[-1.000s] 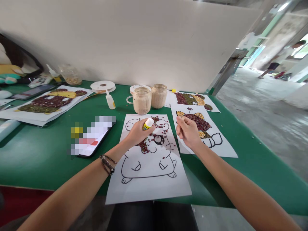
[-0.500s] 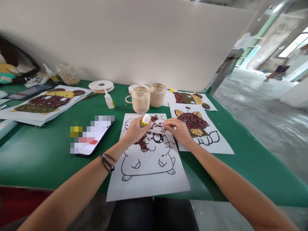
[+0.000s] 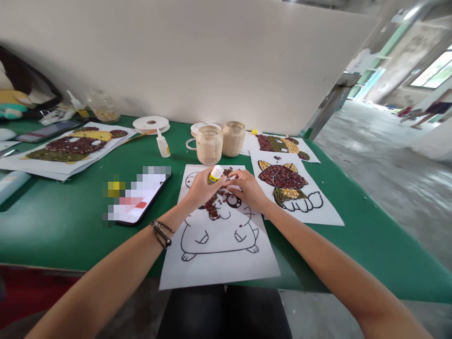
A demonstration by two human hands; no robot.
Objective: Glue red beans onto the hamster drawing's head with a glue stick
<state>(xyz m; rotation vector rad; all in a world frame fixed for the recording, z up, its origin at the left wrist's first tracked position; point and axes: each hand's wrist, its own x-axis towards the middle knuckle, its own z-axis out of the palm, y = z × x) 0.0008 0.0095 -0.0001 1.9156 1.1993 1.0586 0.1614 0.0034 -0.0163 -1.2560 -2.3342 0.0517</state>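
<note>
My left hand (image 3: 202,189) is wrapped round a small glue bottle (image 3: 216,174) with a white cap and a yellow label. It hovers over the upper part of a white sheet (image 3: 219,270) printed with a hamster outline. My right hand (image 3: 247,188) is beside it, thumb and fingertips bent together close to the left thumb; whatever they pinch is too small to make out. Red and green beans (image 3: 212,209) cover part of the hamster's face, and more lie loose around its eye and under my hands. The hands hide some of the drawing's head.
Two glass jars (image 3: 209,146) stand behind the sheet. At right lies a bean-covered cat picture (image 3: 284,179); another bean picture (image 3: 70,146) is at left. A phone (image 3: 144,200), a white glue bottle (image 3: 163,145) and a ribbon spool (image 3: 151,123) rest on the green table (image 3: 63,235).
My right hand has moved left, from the sheet's right side to beside my left hand. The left hand still holds the glue bottle. The view has shifted slightly.
</note>
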